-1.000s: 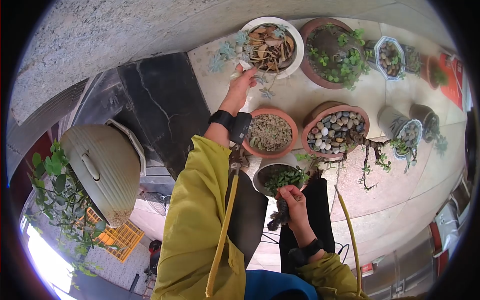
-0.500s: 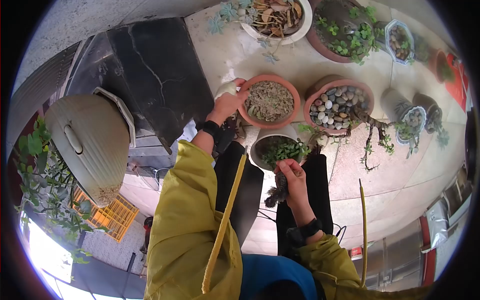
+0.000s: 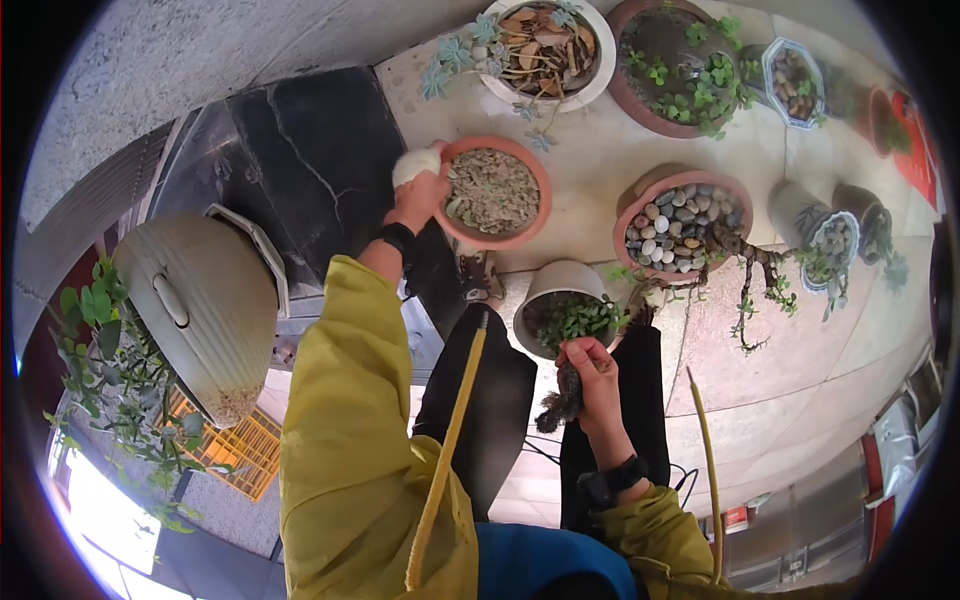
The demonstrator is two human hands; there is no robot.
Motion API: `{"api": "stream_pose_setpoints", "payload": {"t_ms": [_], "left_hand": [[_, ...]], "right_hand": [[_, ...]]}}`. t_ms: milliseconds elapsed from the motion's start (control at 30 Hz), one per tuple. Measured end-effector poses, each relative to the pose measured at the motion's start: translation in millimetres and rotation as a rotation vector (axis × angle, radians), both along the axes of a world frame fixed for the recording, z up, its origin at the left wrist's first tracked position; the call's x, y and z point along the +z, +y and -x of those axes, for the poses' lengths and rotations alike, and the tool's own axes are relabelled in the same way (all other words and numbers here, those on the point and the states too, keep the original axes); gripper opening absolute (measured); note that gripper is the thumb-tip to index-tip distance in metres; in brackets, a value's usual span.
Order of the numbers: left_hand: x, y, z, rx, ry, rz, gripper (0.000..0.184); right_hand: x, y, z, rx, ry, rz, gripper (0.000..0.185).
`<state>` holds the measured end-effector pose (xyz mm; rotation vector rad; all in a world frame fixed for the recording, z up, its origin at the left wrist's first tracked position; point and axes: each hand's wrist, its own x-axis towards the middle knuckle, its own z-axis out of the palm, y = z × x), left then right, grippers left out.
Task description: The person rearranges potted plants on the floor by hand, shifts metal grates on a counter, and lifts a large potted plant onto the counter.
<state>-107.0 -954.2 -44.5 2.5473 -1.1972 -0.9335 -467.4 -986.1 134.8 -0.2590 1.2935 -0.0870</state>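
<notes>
My left hand (image 3: 420,200) is closed at the left rim of a round terracotta pot (image 3: 545,200) filled with dry, crumbly soil (image 3: 492,190). A whitish rounded object (image 3: 415,165) lies against that hand's far side; I cannot make out what it is. Between finger and thumb, my right hand (image 3: 597,385) pinches a small green leafy plant (image 3: 580,318) near its base. Its dark root clump (image 3: 560,402) hangs below the fingers. The leaves are in front of the opening of a tilted pale pot (image 3: 560,275) by my knees.
A pebble-filled pot (image 3: 745,195) with a twisted woody plant stands to the right. Farther back are a white pot (image 3: 605,75) of succulents and a brown pot (image 3: 625,95) with clover-like leaves. At left, a large ribbed planter (image 3: 205,300) lies near a black slab (image 3: 300,160).
My left hand has moved left, and the terracotta pot with its soil has slid left with it, away from the pebble pot. My right hand still holds the plant in nearly the same place.
</notes>
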Motion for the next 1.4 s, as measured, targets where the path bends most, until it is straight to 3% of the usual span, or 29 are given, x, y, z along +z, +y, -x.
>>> {"api": "stream_pose_setpoints", "payload": {"t_ms": [67,267,367,433,467,600,633,667,700,733,800,867,900,967,1167,1400], "left_hand": [[9.5,-10.5,-30.9,-0.009,-0.076,-0.078,0.025],[-16.5,-26.3,-105.5,0.008,-0.209,0.047,0.024],[-2.3,-46.7,-106.9,0.018,-0.245,0.101,0.023],[-2.9,-49.3,-104.9,0.092,-0.369,0.391,0.029],[0.1,-46.3,-100.0,0.097,-0.378,0.387,0.029],[6.3,-18.7,-35.2,0.569,-0.518,0.505,0.038],[-16.2,4.8,-19.2,0.748,-0.478,0.431,0.034],[11.8,-4.3,17.5,1.025,-0.327,0.467,0.025],[-82.3,84.4,13.0,1.262,0.089,0.817,0.023],[-74.7,81.9,15.8,1.258,0.08,0.824,0.023],[-37.6,63.1,57.3,1.513,0.332,0.533,0.02],[-13.0,52.2,87.9,1.735,0.591,0.203,0.029],[-19.0,55.0,83.0,1.737,0.593,0.203,0.029],[-42.3,63.3,63.9,1.428,0.842,0.454,0.034],[-59.8,64.6,46.3,1.452,0.724,0.323,0.026],[-30.9,36.8,27.8,1.429,0.621,0.37,0.023]], "right_hand": [[3.1,-1.2,-2.3,-0.01,-0.008,-0.006,0.017],[2.1,-3.6,-4.7,-0.018,0.021,-0.007,0.015],[1.5,-1.8,-5.0,-0.039,0.008,-0.04,0.014],[1.8,2.1,-9.7,-0.018,0.019,-0.015,0.014],[1.3,2.6,-12.6,0.002,0.024,0.023,0.014],[2.4,3.6,-15.4,0.025,0.005,-0.005,0.014],[2.4,5.2,-15.7,0.027,0.01,-0.006,0.014],[1.2,5.2,-16.6,0.026,0.011,-0.003,0.014],[1.8,3.2,-14.6,0.016,-0.005,-0.042,0.014],[2.5,1.8,-14.1,0.017,-0.015,-0.042,0.014],[3.0,-1.5,-15.0,0.017,0.0,-0.056,0.014],[3.2,-2.8,-18.0,0.016,0.007,-0.029,0.014],[3.1,-2.8,-17.7,0.024,0.007,-0.024,0.015],[1.8,-4.8,-14.7,0.03,0.014,-0.012,0.016],[1.4,-3.5,-8.7,0.013,-0.013,-0.036,0.014],[2.7,-4.5,-10.7,0.025,-0.005,-0.003,0.016]]}}
